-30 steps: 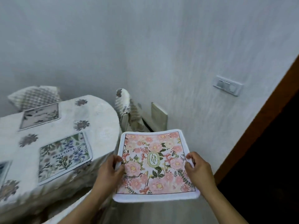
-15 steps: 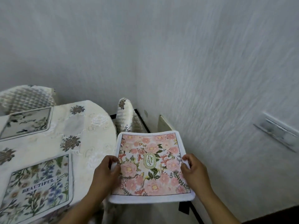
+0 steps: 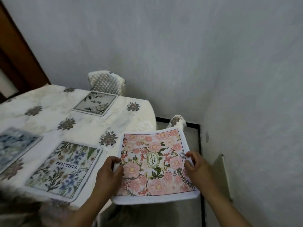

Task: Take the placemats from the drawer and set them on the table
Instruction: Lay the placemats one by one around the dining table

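A pink floral placemat (image 3: pixel 154 163) with a white border and a "GARDEN" oval is held flat in the air, just off the table's right edge. My left hand (image 3: pixel 108 176) pinches its left edge and my right hand (image 3: pixel 198 169) pinches its right edge. Three placemats lie on the table (image 3: pixel 49 112), which wears a white cloth with brown flowers: a "BEAUTIFUL" mat with blue flowers (image 3: pixel 65 169) near me, a grey-green mat (image 3: pixel 95 103) at the far side, and a blue mat (image 3: pixel 14 145) at the left, cut off by the frame. No drawer is in view.
A quilted chair back (image 3: pixel 105 82) stands behind the table's far side. Another covered chair back (image 3: pixel 177 121) pokes up beyond the held mat. White walls meet in a corner at the right. A brown door frame (image 3: pixel 18 53) runs along the left.
The view has swung left, so more of the table shows. The pink placemat, held in both hands, has come closer to the table's right edge. The wall switch has left the frame.
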